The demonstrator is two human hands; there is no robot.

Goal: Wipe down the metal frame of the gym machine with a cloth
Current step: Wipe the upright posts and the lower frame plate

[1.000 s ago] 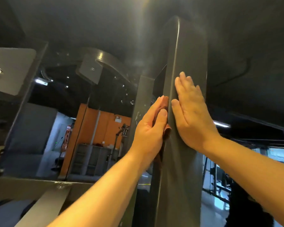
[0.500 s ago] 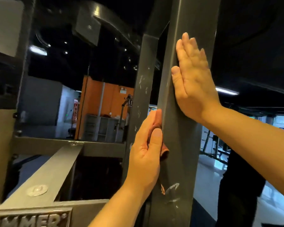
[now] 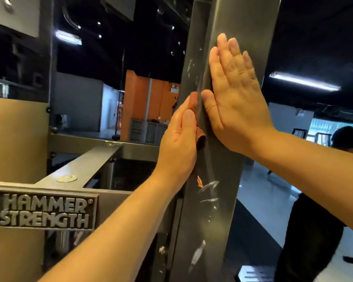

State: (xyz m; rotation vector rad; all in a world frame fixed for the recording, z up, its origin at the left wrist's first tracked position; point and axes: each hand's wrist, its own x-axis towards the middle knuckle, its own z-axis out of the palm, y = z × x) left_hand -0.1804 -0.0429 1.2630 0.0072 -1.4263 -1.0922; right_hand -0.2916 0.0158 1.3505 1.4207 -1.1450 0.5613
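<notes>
Pressing cloth point(image 3: 201, 139) on scuffed grey upright point(image 3: 212, 210), left hand point(image 3: 177, 145); right hand point(image 3: 232, 98) flat, dim gym.

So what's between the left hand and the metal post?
The reddish-brown cloth, pressed against the metal post by the left hand; the head view shows it.

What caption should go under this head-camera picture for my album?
Left hand presses a reddish-brown cloth against the grey metal upright while the right hand rests flat on it.
</notes>
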